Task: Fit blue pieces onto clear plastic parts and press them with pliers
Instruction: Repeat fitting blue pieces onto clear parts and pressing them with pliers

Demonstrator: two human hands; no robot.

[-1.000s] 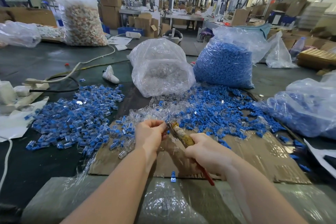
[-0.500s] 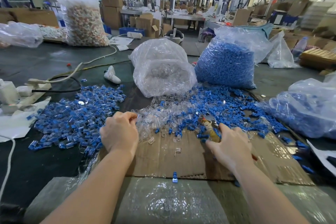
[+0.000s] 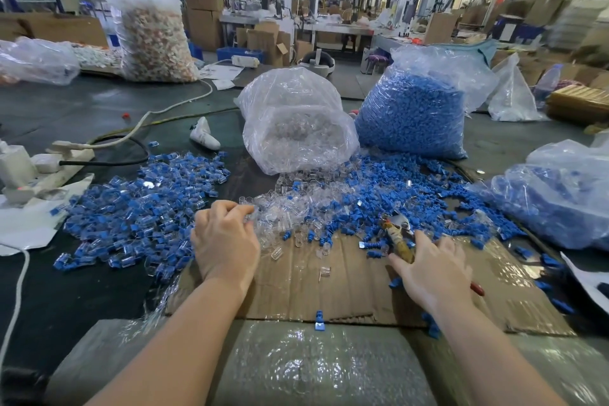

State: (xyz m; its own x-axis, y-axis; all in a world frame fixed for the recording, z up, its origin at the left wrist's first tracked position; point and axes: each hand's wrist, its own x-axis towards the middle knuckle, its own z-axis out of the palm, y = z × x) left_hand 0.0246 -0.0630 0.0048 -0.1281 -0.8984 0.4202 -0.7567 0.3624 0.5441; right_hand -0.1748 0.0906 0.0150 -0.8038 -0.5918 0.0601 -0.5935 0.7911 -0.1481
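Observation:
My left hand (image 3: 225,241) reaches into the heap of clear plastic parts (image 3: 290,208), its curled fingertips among them; whether it holds one is hidden. My right hand (image 3: 431,270) grips the pliers (image 3: 397,234), whose jaws point away into the loose blue pieces (image 3: 395,188). A red handle tip (image 3: 477,289) sticks out behind that hand. Left of my left hand lies the pile of assembled blue-and-clear parts (image 3: 138,204). All of it sits on a cardboard sheet (image 3: 329,290) and the dark table.
A bag of clear parts (image 3: 296,128) and a bag of blue pieces (image 3: 415,109) stand behind the heaps. Another blue-filled bag (image 3: 560,194) lies at right. A power strip and cables (image 3: 49,161) lie at left. One blue piece (image 3: 319,320) sits at the cardboard's near edge.
The hands parted from the middle. My left hand swung left to the assembled pile, then to the clear parts. My right hand carried the pliers right, toward the blue pieces.

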